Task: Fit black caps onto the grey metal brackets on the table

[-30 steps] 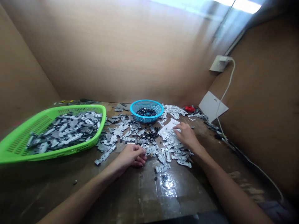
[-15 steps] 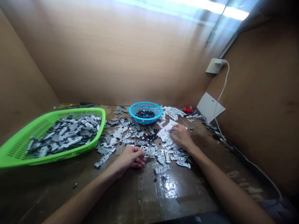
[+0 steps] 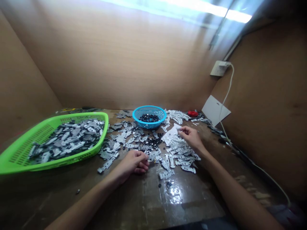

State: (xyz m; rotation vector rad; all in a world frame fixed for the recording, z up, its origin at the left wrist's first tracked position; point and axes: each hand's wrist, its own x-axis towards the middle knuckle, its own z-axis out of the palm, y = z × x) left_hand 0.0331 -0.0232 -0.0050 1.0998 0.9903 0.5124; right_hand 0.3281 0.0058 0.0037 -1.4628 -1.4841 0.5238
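Observation:
My left hand (image 3: 137, 162) is low over the table, thumb and fingers curled together. Its fingertips meet the edge of a grey plastic piece (image 3: 154, 155) in the loose pile; whatever is inside the grip is hidden. My right hand (image 3: 192, 137) hovers at the right end of a white paper sheet (image 3: 171, 131), thumb and index finger pinched. A small dark bit shows at those fingertips, too small to name. Below it spread flat light-grey plastic pieces (image 3: 181, 154). Small black round parts (image 3: 154, 140) lie heaped between the two hands.
A green basket (image 3: 105, 127) of grey pieces stands at left. Behind the heap is a blue basket (image 3: 149, 107) holding black parts. A red object (image 3: 192, 113) and a white card (image 3: 216, 110) are at back right. A white cable (image 3: 231, 81) hangs from a wall socket (image 3: 218, 68).
My right hand has risen off the paper and shifted slightly right, its thumb and index finger now pinched. My left hand has stayed nearly still.

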